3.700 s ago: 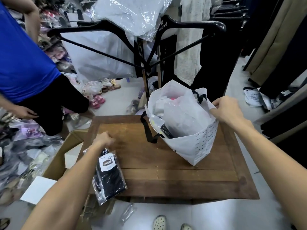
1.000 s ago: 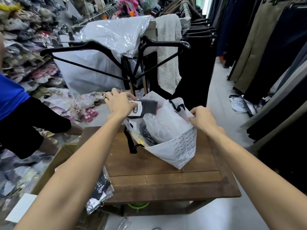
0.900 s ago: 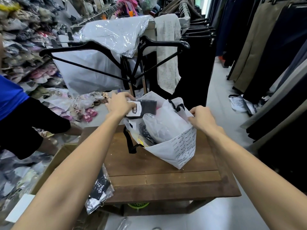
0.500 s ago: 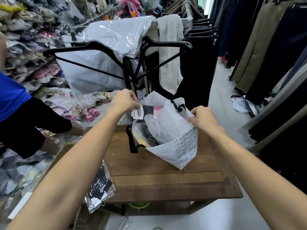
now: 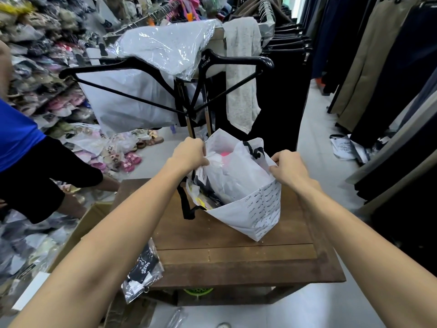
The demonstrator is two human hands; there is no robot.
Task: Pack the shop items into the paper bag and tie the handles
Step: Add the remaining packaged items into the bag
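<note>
Left hand lowered into bag.

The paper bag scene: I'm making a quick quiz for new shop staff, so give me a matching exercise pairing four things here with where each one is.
Things:
1. paper bag
2. packaged black socks
3. left hand
4. right hand

Places:
A. at the table's near left edge, overhanging it
B. gripping the bag's right rim
C. standing open on the wooden table
D. at the bag's left rim, pushing a black packaged item in

Pairs: 1-C, 2-A, 3-D, 4-B
</note>
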